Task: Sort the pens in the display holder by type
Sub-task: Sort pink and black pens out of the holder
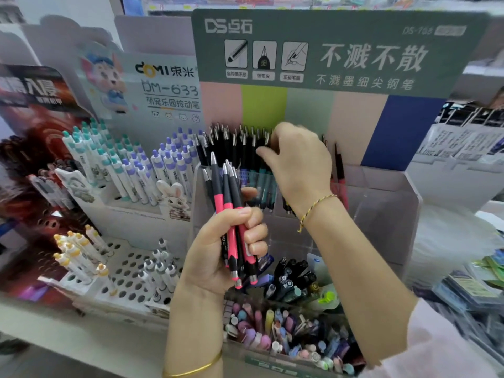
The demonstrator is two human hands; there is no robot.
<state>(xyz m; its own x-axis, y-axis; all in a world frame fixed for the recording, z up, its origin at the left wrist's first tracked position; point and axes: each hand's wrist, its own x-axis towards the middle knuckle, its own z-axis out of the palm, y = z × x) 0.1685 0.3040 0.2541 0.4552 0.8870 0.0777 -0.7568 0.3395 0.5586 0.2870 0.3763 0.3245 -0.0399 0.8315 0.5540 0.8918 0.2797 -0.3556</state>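
**A:** What's nearest?

**B:** A gold bangle [196, 368] on the left wrist, at the bottom edge. Above it the left hand [226, 246] is wrapped tight round a bundle of pink-and-black click pens [231, 211], clip ends up and tips down.

**A:** And the other one?

**B:** The right hand [302, 165] is up at the clear display holder [381, 203], well apart from the left. Its fingers are curled over the tops of the dark-topped pens [234, 143] packed along the back row. It is blurred, so I cannot tell whether it has one pinched.

**A:** Any pink ones in the holder?

**B:** A couple of pink pens [339, 170] stand just right of that hand. I cannot tell which compartment they are in.

**A:** How will they handle?

**B:** Light, stiff, smooth plastic, I'd judge. A fistful can slide lengthwise, so the left hand's mid-barrel grip looks right. In the holder only the clip ends stand clear, so pinch there. Lift straight up so the neighbours don't tip.

**A:** Anything else around?

**B:** White click pens [122, 165] with teal and purple caps to the left, and a tray of pastel pens [272, 331] low in front.
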